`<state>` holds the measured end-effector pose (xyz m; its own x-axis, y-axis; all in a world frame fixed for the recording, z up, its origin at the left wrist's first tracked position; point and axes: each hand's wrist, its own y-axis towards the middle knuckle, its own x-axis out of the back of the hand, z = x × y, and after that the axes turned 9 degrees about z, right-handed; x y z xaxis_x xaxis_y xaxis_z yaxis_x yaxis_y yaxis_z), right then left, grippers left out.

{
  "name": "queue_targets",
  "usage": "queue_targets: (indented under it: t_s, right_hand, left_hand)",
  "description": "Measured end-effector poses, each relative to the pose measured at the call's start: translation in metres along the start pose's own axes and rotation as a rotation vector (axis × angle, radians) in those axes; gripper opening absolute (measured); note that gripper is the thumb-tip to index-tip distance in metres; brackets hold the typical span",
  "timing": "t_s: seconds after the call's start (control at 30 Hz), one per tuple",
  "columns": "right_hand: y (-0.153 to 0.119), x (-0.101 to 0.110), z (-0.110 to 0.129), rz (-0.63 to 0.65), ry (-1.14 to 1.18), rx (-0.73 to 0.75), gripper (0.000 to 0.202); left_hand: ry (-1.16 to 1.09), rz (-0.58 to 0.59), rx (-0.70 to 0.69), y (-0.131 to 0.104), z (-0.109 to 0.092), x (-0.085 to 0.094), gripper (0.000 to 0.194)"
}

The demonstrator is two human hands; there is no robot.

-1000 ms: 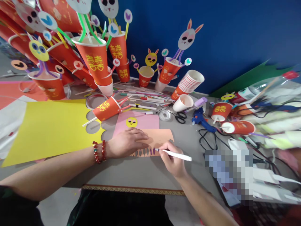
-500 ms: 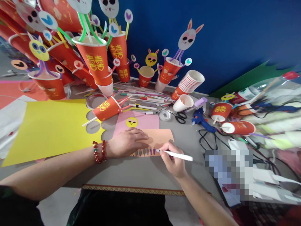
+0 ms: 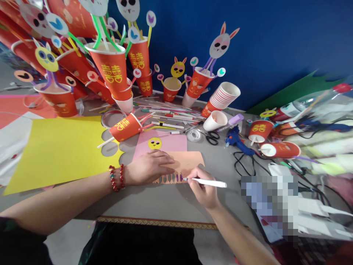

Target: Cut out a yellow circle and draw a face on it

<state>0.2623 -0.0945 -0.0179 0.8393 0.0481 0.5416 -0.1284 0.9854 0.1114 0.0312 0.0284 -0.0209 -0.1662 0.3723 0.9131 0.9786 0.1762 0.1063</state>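
My right hand (image 3: 203, 187) is closed around a white marker (image 3: 211, 182), its tip touching the orange sheet (image 3: 190, 160) near the lower edge. Small purple oval marks show there, beside a row of several cut-out ovals. My left hand (image 3: 150, 167) lies flat on the left part of the same sheet, fingers stretched out and holding nothing. Behind it a pink sheet (image 3: 176, 141) carries a yellow round face (image 3: 154, 143). A red cup (image 3: 125, 127) lies on its side at the back left of the pink sheet.
A yellow sheet (image 3: 63, 151) spreads at left. Decorated red cups (image 3: 113, 70) stand behind. Scattered markers (image 3: 171, 116), black-handled scissors (image 3: 212, 138), clear tape (image 3: 194, 135), stacked cups (image 3: 223, 96) and a blue glue gun (image 3: 238, 141) with cords lie beyond my hands.
The marker tip has shifted very slightly down at the purple marks, and its back end has risen a little. My left hand has stayed in place.
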Motion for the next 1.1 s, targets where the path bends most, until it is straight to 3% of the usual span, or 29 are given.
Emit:
queue_targets:
  t_s: [0.7, 1.1]
  right_hand:
    - [0.0009, 0.0006, 0.0033, 0.010, -0.002, -0.029, 0.018]
    - [-0.0002, 0.0011, 0.0020, 0.018, 0.008, -0.032, 0.018]
  left_hand:
    - [-0.009, 0.009, 0.013, -0.0001, -0.0008, 0.0017, 0.038]
    - [-0.037, -0.061, -0.037, 0.0025, -0.0025, 0.0051, 0.033]
